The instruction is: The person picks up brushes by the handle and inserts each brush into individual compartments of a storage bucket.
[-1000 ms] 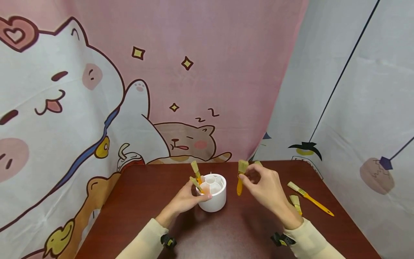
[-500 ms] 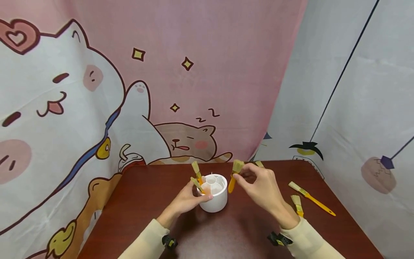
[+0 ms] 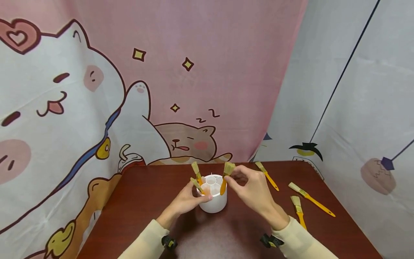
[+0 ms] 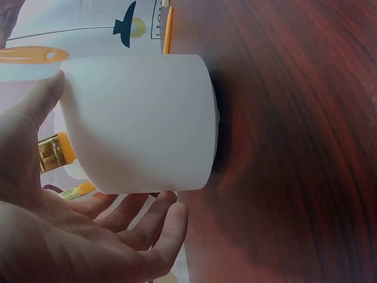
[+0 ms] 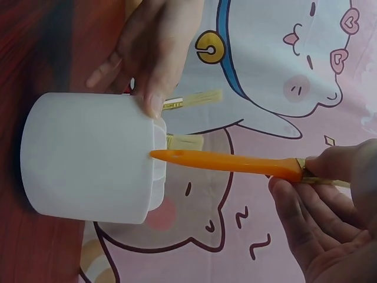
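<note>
My left hand [image 3: 185,199] grips the side of a round white organizer [image 3: 212,205] with inner compartments, its thumb lying at the rim. Two paintbrushes stand in the left compartments, bristles up: a farther paintbrush [image 3: 195,169] and a nearer paintbrush [image 3: 196,182] leaning left. Between thumb and fingers, my right hand [image 3: 253,190] pinches another flat paintbrush [image 3: 223,187] near its metal band. Its bristles point up, and the orange handle [image 5: 230,161] points down, the tip right at the organizer's rim in the right wrist view.
On the dark red-brown table [image 3: 145,194], three more paintbrushes lie to the right: a far paintbrush [image 3: 267,177], a paintbrush [image 3: 312,199] near the right edge, and a nearer paintbrush [image 3: 298,210] beside my right sleeve. A cartoon-printed curtain [image 3: 226,72] hangs behind the table.
My right hand has moved left with its paintbrush, from beside the organizer to over its right rim. The far paintbrush on the table has come into fuller view. The left hand stays put.
</note>
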{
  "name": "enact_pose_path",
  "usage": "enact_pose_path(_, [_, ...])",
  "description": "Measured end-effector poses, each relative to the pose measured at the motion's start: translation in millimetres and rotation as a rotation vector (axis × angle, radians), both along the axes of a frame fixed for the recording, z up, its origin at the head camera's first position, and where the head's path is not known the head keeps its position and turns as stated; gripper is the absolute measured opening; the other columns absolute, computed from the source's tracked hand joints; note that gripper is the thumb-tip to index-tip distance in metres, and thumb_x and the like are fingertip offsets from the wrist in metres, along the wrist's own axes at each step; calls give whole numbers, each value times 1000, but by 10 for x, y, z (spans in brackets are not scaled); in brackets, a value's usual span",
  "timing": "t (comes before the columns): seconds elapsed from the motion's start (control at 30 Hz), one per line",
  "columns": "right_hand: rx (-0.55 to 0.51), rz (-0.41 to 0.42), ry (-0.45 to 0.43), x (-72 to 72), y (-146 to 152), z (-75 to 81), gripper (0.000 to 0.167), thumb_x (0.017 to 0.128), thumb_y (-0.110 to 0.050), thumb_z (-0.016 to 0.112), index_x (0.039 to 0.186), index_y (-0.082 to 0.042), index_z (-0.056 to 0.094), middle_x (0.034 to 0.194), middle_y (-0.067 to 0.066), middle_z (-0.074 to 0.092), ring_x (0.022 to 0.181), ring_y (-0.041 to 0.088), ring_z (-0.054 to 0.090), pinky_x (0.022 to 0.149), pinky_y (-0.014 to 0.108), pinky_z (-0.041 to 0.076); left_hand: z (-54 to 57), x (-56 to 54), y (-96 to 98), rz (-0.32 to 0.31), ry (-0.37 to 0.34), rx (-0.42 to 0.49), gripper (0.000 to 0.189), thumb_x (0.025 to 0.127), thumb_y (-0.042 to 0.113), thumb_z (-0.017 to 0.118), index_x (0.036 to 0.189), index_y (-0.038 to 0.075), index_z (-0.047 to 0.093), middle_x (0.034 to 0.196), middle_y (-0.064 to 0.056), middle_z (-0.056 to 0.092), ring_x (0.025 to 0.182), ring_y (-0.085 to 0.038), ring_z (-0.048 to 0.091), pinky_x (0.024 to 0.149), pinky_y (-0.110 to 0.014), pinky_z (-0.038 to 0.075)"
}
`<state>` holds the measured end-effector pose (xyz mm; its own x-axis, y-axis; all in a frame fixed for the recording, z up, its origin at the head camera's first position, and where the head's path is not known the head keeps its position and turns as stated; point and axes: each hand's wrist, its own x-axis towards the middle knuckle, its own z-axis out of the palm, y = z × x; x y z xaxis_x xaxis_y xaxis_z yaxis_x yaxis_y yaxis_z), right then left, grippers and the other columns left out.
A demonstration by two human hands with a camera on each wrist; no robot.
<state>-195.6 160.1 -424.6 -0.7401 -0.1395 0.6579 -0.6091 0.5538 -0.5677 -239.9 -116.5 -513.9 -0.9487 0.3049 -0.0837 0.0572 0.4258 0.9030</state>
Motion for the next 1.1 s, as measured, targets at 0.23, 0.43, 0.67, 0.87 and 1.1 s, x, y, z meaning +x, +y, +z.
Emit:
enact_pose_path(0.23, [-11,5,42,-17,-36,18,19,95,-9,97,104,-16,82,94,-5,88,81,5,82,77,24,68,18,1,9,11,-1,-7,96,94,49,97,169,12,51,159,-15,69,144,-36,68,122,-70,55])
enact_pose_path(0.43, [-29,24,38,-57,-69,-32,20,95,-9,97,106,-14,82,97,-4,88,84,7,83,78,21,68,13,5,10,-3,9,1,93,95,48,97,169,12,52,155,-14,71,140,-34,69,118,-65,57])
enact_pose_path(0.67, [-14,71,14,-171,-102,-180,21,95,-6,96,108,-15,83,100,-3,89,86,9,84,80,27,70,14,-2,6,-22,26,3,90,96,45,97,166,8,54,141,-12,74,125,-28,69,98,-42,56])
enact_pose_path(0.87, [36,125,5,-266,-118,-357,24,95,-4,96,112,-14,83,104,-1,88,91,11,85,82,33,72,25,1,9,-24,20,5,91,96,45,96,166,7,53,133,-12,73,117,-27,67,91,-38,54])
enact_pose_path(1.1, [105,164,-9,-327,-139,-531,21,96,-5,96,109,-12,82,104,0,84,92,10,82,82,34,72,32,8,3,-27,18,3,91,96,48,96,167,10,53,138,-11,74,122,-28,68,95,-40,55])
